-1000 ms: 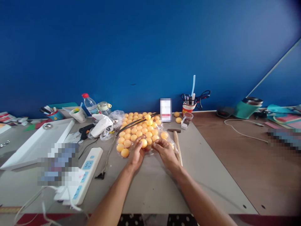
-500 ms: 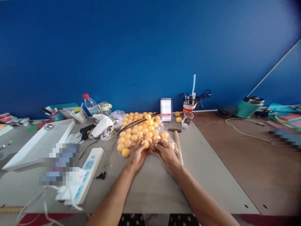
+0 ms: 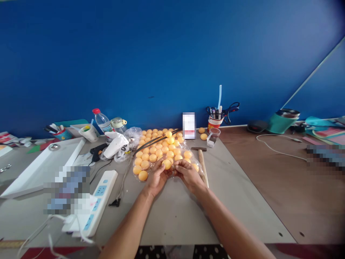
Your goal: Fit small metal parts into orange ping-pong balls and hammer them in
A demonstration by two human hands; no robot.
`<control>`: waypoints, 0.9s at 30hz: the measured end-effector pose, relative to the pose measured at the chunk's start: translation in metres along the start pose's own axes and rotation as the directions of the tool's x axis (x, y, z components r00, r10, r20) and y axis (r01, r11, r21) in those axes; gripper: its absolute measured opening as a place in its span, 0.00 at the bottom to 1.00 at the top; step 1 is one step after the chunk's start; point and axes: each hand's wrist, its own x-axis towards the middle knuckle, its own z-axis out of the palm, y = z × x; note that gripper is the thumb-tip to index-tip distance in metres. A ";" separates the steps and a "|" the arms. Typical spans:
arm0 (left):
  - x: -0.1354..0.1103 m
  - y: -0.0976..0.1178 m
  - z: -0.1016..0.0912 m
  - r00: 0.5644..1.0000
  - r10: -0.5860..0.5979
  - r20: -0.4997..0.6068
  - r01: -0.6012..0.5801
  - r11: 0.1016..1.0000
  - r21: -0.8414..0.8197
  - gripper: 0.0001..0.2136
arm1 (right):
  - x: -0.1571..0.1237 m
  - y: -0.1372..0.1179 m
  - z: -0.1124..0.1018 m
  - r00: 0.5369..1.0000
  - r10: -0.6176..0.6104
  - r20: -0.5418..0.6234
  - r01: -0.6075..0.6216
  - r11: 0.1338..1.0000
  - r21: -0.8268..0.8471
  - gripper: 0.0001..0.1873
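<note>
My left hand (image 3: 157,178) is closed on an orange ping-pong ball (image 3: 167,164), thumb and fingers around its side. Close beside it, my right hand (image 3: 190,175) has thumb and fingertips pinched together; what is between them is too small to make out. Both hands are at the near edge of a clear plastic bag (image 3: 138,176) packed with orange ping-pong balls (image 3: 152,158). Dark strips (image 3: 155,141) and a couple of loose balls (image 3: 170,140) lie across the bag. A hammer (image 3: 201,154) rests just right of it, its handle partly behind my right wrist.
A power strip (image 3: 101,201), white tray (image 3: 16,187), glue gun (image 3: 98,151) and water bottle (image 3: 101,120) stand left. A propped phone (image 3: 188,126), lidded plastic cup (image 3: 214,133) and pen cup (image 3: 214,124) are behind. A green tumbler (image 3: 283,121) stands far right.
The whole view has shifted slightly. My left hand keeps the ball, and my right hand stays pinched beside it with almost no movement.
</note>
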 end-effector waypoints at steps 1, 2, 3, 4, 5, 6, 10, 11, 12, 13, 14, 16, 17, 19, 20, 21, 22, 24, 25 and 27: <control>0.000 0.001 0.001 1.000 -0.002 0.002 0.002 1.000 0.004 0.20 | 0.000 -0.001 0.000 1.000 0.000 0.005 0.000 1.000 -0.006 0.13; -0.001 0.001 0.001 1.000 -0.005 0.005 0.005 1.000 0.008 0.20 | -0.001 -0.001 0.001 1.000 0.000 0.009 0.000 1.000 -0.009 0.13; -0.001 0.002 0.002 1.000 -0.008 0.008 0.008 1.000 0.011 0.19 | -0.001 -0.001 0.001 1.000 -0.001 0.014 0.001 1.000 -0.010 0.13; -0.001 0.002 0.002 1.000 -0.012 0.013 0.012 1.000 0.014 0.18 | -0.001 -0.001 0.001 1.000 -0.002 0.018 0.002 1.000 -0.009 0.13; -0.001 0.003 0.003 1.000 -0.014 0.019 0.014 1.000 0.017 0.17 | -0.001 0.000 0.001 1.000 -0.003 0.023 0.003 1.000 -0.009 0.13; -0.002 0.003 0.003 1.000 -0.014 0.024 0.014 1.000 0.019 0.16 | -0.001 0.000 0.001 1.000 -0.006 0.026 0.006 1.000 -0.009 0.12; -0.002 0.003 0.003 0.999 0.000 0.043 -0.002 0.999 0.034 0.16 | -0.002 0.000 0.002 0.999 -0.020 0.039 0.021 1.000 -0.015 0.12; -0.002 0.003 0.003 0.999 0.002 0.045 -0.004 0.999 0.037 0.17 | -0.002 0.000 0.002 0.999 -0.018 0.045 0.019 1.000 -0.012 0.12; -0.002 0.003 0.003 0.999 0.001 0.046 -0.003 0.999 0.041 0.17 | -0.002 -0.001 0.003 0.999 -0.014 0.052 0.014 1.000 -0.009 0.12; -0.002 0.003 0.004 0.999 -0.002 0.045 0.000 0.999 0.042 0.18 | -0.003 -0.002 0.003 0.998 -0.007 0.059 0.007 1.000 -0.005 0.12; -0.003 0.004 0.004 0.999 -0.008 0.044 0.006 0.999 0.042 0.19 | -0.003 -0.002 0.003 0.998 -0.001 0.064 0.001 1.000 -0.003 0.12; -0.003 0.004 0.005 0.999 -0.021 0.037 0.020 0.999 0.036 0.19 | -0.003 -0.002 0.003 0.997 0.011 0.072 -0.011 1.000 0.000 0.12; -0.003 0.004 0.005 0.999 -0.026 0.030 0.025 0.999 0.029 0.19 | -0.002 -0.001 0.003 0.997 0.017 0.073 -0.017 1.000 0.001 0.12; -0.002 0.004 0.005 0.999 -0.029 0.019 0.029 0.999 0.015 0.18 | -0.002 0.001 0.001 0.997 0.025 0.071 -0.025 1.000 0.001 0.12; -0.002 0.003 0.005 0.999 -0.030 0.015 0.029 1.000 0.009 0.17 | -0.001 0.001 0.001 0.997 0.028 0.069 -0.028 1.000 -0.001 0.12; -0.002 0.003 0.005 1.000 -0.029 0.012 0.029 1.000 0.006 0.17 | -0.001 0.002 0.000 0.997 0.031 0.069 -0.031 1.000 -0.002 0.12; -0.001 0.003 0.005 1.000 -0.029 0.011 0.029 1.000 0.004 0.17 | 0.000 0.003 0.000 0.997 0.031 0.069 -0.031 1.000 -0.005 0.12; -0.002 0.003 0.006 1.000 -0.030 0.009 0.030 1.000 0.006 0.17 | 0.001 0.003 -0.001 0.997 0.026 0.072 -0.026 1.000 -0.009 0.12; -0.002 0.003 0.006 1.000 -0.027 0.009 0.027 1.000 0.008 0.17 | 0.001 0.003 -0.001 0.997 0.024 0.073 -0.024 1.000 -0.011 0.12; -0.003 0.004 0.007 1.000 -0.020 0.018 0.019 1.000 0.021 0.17 | 0.002 0.004 -0.002 0.997 0.022 0.074 -0.022 1.000 -0.010 0.13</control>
